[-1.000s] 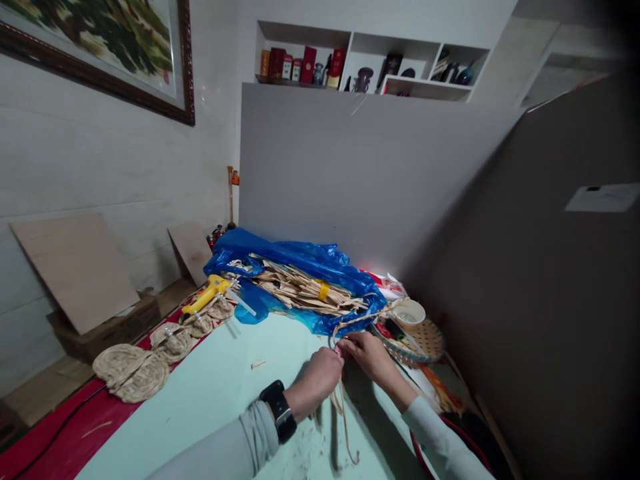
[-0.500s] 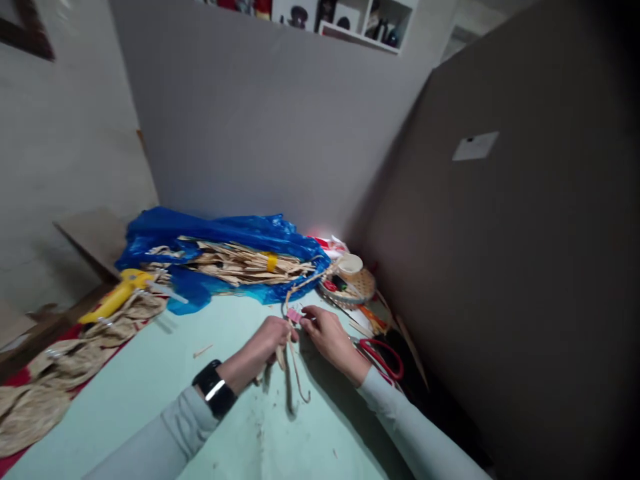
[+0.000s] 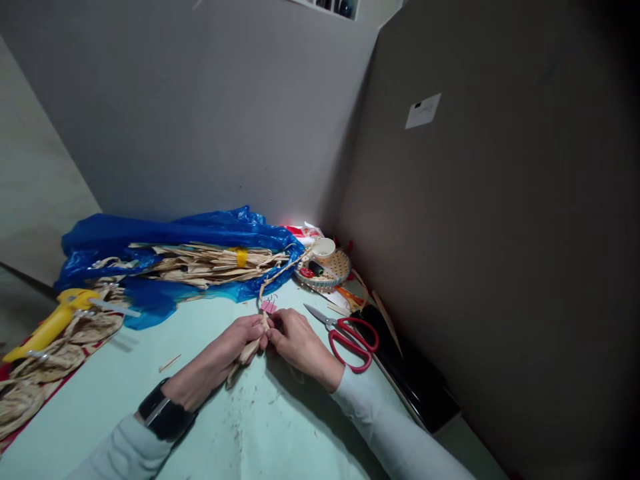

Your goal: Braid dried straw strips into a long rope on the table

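Observation:
A pale strand of dried plant fibre (image 3: 245, 357), perhaps husk or straw, is pinched in my left hand (image 3: 239, 338), its loose end hanging toward the table. My right hand (image 3: 299, 341) meets the left and closes its thumb and fingers on the same strand. Just beyond my fingertips is a pink clip (image 3: 269, 306) with thin wire handles. From there a thin twisted cord (image 3: 281, 272) curves up across the blue bag toward the basket. Red-handled scissors (image 3: 345, 336) lie slightly open, right of my right hand.
Behind my hands a blue plastic bag (image 3: 170, 230) holds a bundle of dried strips (image 3: 210, 265). A yellow glue gun (image 3: 54, 323) rests at left near coiled braids (image 3: 30, 393). A woven basket (image 3: 336, 272) with a white cup (image 3: 323, 249) stands near the grey partition (image 3: 450, 233).
The view has turned right and the scissors now show fully. My right hand has come in against the left and closed on the strand. The loose ends have shifted.

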`<action>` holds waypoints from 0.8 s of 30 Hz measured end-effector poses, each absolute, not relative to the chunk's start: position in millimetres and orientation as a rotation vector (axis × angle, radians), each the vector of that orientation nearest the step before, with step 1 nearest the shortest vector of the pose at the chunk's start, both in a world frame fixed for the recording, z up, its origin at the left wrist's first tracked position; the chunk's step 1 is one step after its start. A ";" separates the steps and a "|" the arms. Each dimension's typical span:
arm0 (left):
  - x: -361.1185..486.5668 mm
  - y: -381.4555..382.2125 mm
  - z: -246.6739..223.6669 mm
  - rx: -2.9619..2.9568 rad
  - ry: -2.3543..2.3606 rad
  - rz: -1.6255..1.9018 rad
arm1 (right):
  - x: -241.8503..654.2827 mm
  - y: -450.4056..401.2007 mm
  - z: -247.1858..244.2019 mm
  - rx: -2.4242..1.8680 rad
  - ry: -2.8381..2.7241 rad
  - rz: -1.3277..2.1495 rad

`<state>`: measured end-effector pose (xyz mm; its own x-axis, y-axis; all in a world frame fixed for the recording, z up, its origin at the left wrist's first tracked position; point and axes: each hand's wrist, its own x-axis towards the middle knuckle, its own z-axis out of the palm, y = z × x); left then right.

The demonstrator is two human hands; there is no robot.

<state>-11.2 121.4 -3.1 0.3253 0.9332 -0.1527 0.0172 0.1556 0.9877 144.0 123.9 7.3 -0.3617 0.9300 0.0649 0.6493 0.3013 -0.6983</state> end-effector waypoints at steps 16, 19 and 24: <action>-8.0 118.7 2.5 1.570 1.427 0.740 | 140.5 128.4 -0.6 -1.427 -1.935 1.020; -7.8 115.4 6.3 1.691 1.513 0.744 | 138.7 131.2 -3.4 -1.441 -1.857 1.127; -10.8 110.5 7.8 1.803 1.605 0.744 | 134.7 130.0 0.7 -1.475 -1.763 1.173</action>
